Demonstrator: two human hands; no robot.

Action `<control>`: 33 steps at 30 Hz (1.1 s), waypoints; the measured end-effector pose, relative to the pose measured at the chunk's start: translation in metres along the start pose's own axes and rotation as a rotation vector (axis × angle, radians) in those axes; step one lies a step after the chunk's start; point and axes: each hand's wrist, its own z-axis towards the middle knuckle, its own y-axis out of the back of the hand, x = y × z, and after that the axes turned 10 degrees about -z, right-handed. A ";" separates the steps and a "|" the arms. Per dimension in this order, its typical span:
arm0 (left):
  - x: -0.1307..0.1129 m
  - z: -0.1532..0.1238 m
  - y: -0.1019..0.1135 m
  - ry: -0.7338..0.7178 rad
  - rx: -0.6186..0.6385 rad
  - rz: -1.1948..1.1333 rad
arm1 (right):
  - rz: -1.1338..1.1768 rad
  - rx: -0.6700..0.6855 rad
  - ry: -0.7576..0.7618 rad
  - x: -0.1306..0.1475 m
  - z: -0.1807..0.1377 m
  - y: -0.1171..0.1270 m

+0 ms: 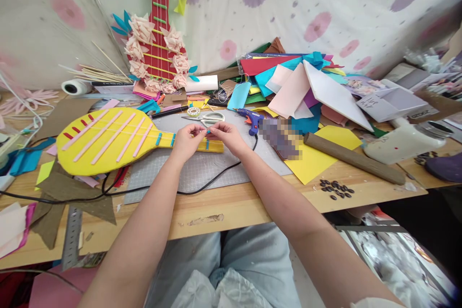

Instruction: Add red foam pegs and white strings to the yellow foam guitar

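Observation:
A yellow craft stringed instrument (pixel 108 156) lies on the table, its round body crossed by pink strips and its neck pointing right. Over that neck, my left hand (pixel 188 142) and my right hand (pixel 228 136) meet with fingertips pinched together. Between them shows a small blue strip (pixel 208 131), apparently held by both hands. Other blue strips cross the neck, on either side of my left hand. Just behind my hands lie scissors (pixel 207 119) with pale handles. A blue glue gun (pixel 252 119) rests to the right of my right hand.
A grey cutting mat (pixel 202 173) lies beneath the neck, crossed by a black cord (pixel 220 171). A red flower-trimmed instrument (pixel 159 53) leans on the back wall. Coloured sheets (pixel 288 82) pile up behind. At right are a brown roll (pixel 353 158), black beads (pixel 335 188) and a white jar (pixel 404 144).

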 end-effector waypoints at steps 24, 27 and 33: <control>0.003 -0.002 -0.003 -0.129 0.019 0.040 | -0.325 -0.193 0.186 -0.007 0.004 0.000; 0.001 -0.003 -0.004 -0.127 0.024 0.046 | -0.435 -0.217 0.228 -0.005 0.002 0.001; -0.002 -0.005 -0.004 -0.182 0.047 0.150 | -0.731 -0.305 0.287 -0.002 -0.002 -0.002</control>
